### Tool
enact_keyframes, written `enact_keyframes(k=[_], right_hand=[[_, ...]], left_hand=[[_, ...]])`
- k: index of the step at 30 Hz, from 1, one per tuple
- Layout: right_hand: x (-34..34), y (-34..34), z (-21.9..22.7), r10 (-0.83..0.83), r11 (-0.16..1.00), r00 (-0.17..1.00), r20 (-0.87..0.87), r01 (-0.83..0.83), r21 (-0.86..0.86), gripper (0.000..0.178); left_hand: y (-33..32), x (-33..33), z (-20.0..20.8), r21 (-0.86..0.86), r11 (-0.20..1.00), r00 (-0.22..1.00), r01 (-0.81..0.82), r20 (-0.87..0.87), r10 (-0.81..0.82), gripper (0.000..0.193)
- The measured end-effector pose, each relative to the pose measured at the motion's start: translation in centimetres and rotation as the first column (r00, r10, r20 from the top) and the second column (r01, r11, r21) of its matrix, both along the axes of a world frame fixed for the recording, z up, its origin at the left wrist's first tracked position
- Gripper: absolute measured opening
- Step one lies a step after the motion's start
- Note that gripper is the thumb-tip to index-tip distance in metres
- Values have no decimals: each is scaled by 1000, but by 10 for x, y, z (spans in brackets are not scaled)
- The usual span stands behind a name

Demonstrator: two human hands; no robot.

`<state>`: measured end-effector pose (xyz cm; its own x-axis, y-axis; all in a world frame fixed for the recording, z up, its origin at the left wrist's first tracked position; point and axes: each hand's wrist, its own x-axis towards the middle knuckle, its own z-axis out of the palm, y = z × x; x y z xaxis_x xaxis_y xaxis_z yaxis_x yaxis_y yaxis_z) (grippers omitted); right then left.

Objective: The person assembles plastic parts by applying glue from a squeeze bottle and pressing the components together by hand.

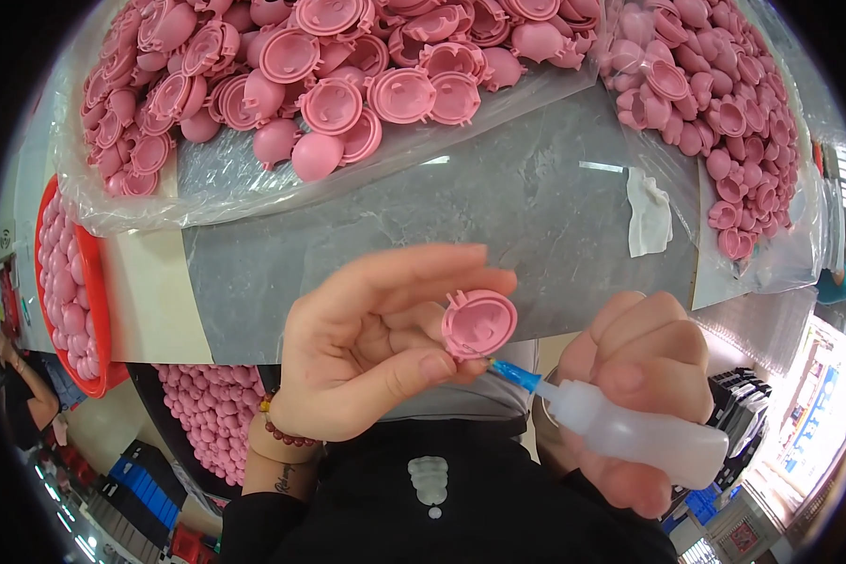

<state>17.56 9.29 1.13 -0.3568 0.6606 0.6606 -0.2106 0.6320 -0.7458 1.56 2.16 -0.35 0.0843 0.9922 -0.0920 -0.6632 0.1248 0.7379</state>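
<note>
My left hand (357, 343) holds a small pink plastic half-shell (480, 324) at its fingertips, the hollow side turned toward me. In my right hand (644, 376) lies a translucent white squeeze bottle (639, 432), tilted, with the fingers wrapped round it. Its blue needle tip (515, 374) reaches the lower rim of the half-shell; whether it touches cannot be made out. Beyond my hands, a large heap of pink half-shells (334, 105) rests on clear plastic sheeting (254, 202) over the grey tabletop (423, 230).
Another heap of pink shells (724, 117) sits in plastic at the far right. A crumpled white tissue (649, 214) lies on the table. At the left stands a red basin (92, 282) of pink balls, and a dark bin of pink balls (207, 414) is below. A person's arm (33, 385) shows far left.
</note>
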Motion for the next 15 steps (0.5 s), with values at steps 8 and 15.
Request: enact_keyframes(k=[8, 15], right_hand=[[3, 1, -2, 5, 999, 999, 54, -8, 40, 63], [0, 0, 0, -19, 998, 995, 103, 12, 63, 63]], left_hand=[[2, 1, -8, 103, 995, 1000, -17, 8, 16, 42], [3, 1, -5, 66, 998, 1000, -25, 16, 24, 43]])
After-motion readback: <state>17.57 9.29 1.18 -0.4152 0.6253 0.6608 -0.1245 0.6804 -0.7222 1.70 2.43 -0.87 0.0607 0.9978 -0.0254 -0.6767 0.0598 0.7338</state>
